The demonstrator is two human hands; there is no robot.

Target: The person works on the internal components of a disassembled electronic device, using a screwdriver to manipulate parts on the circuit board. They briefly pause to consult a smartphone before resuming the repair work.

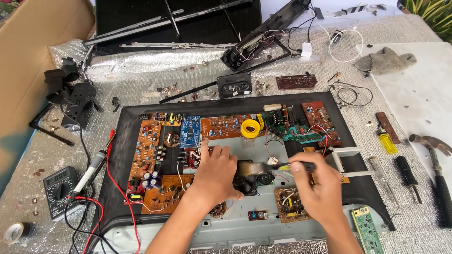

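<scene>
My left hand [216, 174] grips a small black speaker-like part [247, 178] in the middle of a grey metal chassis [235, 228] set in a black frame [121, 155]. My right hand [318, 188] holds a thin black-handled brush [294, 165], its bristles blurred just above the black part. Orange circuit boards [148, 150], a blue board [189, 131], a yellow tape roll [250, 128] and a green and red board [301, 127] lie around my hands.
A multimeter [59, 190] with red and black leads and a soldering iron [92, 169] lie at the left. At the right lie a hammer [438, 178], a screwdriver [408, 176] and a yellow lighter [389, 143]. A cardboard sheet [28, 66] stands at the far left, a black panel [179, 19] behind.
</scene>
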